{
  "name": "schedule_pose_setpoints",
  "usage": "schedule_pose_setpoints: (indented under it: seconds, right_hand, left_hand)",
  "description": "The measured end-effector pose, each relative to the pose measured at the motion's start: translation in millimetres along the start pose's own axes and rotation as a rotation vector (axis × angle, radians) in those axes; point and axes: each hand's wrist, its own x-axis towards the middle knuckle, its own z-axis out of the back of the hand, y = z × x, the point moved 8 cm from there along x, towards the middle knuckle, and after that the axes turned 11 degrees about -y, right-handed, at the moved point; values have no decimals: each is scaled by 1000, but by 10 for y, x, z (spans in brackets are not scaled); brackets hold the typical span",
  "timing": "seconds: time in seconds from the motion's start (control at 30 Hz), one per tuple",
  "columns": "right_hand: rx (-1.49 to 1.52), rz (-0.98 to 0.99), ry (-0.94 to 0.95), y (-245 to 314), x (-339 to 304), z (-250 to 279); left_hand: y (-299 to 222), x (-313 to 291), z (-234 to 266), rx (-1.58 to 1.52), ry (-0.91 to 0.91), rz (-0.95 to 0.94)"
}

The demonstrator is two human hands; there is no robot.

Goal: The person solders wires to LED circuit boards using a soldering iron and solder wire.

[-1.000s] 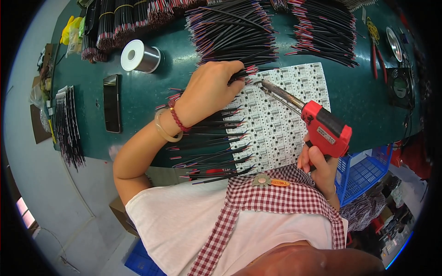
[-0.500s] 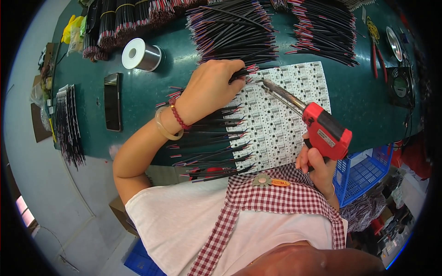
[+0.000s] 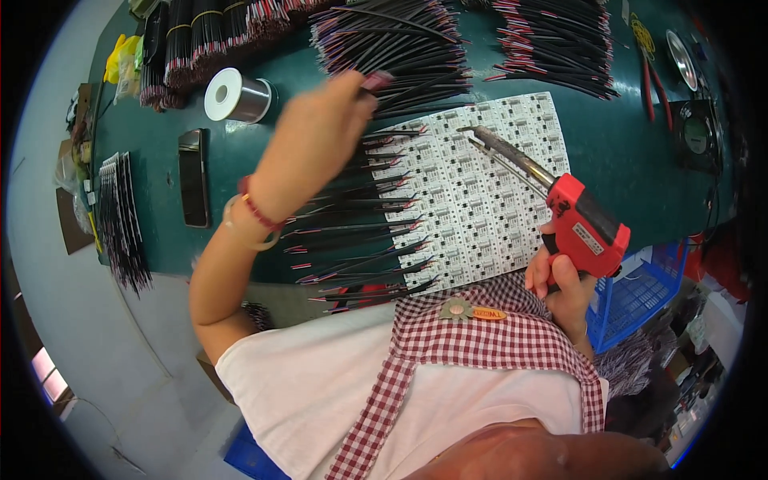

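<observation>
My right hand (image 3: 562, 280) is closed around the handle of a red soldering gun (image 3: 582, 220). Its metal tip points over the upper part of a white sheet of circuit boards (image 3: 488, 192). Up and left of the sheet, my left hand (image 3: 320, 132) is smeared by motion. Its fingers look closed on a small bunch of black cables (image 3: 377, 81), of which only blurred reddish ends show. Along the sheet's left edge lie several black cables with coloured wire ends (image 3: 360, 226), their tips over the boards.
Loose black cables (image 3: 400, 48) are piled behind the sheet, with another pile (image 3: 556, 44) to the right. A solder spool (image 3: 240, 96) and a phone (image 3: 194, 178) lie left. Red-handled pliers (image 3: 656, 96) and a small fan (image 3: 694, 140) are far right, a blue crate (image 3: 640, 292) below.
My left hand has moved up and left, off the sheet's top edge, with the dark bunch at its fingers. The soldering gun has shifted slightly right, its tip drawing away from the top cable ends.
</observation>
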Motion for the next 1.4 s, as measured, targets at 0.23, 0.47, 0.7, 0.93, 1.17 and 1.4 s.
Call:
schedule_pose_setpoints:
  seconds: [0.23, 0.47, 0.7, 0.93, 1.17, 1.4]
  right_hand:
    - [-4, 11, -11, 44, 37, 19]
    - [-25, -78, 45, -111, -16, 0]
    - [-28, -120, 54, -149, 11, -20]
    - [-75, -108, 58, -144, -13, 0]
    - [-9, -129, 50, -172, 3, -26]
    - [-96, -113, 78, -202, -11, -32]
  left_hand:
    - [-259, -118, 191, -140, -35, 153]
    - [-100, -264, -459, -52, 86, 191]
    - [-174, -208, -476, 16, 106, 98]
    - [-188, -252, -478, 192, 147, 52]
    - [-155, -215, -514, 238, 200, 40]
    - [-145, -191, -493, 153, 168, 32]
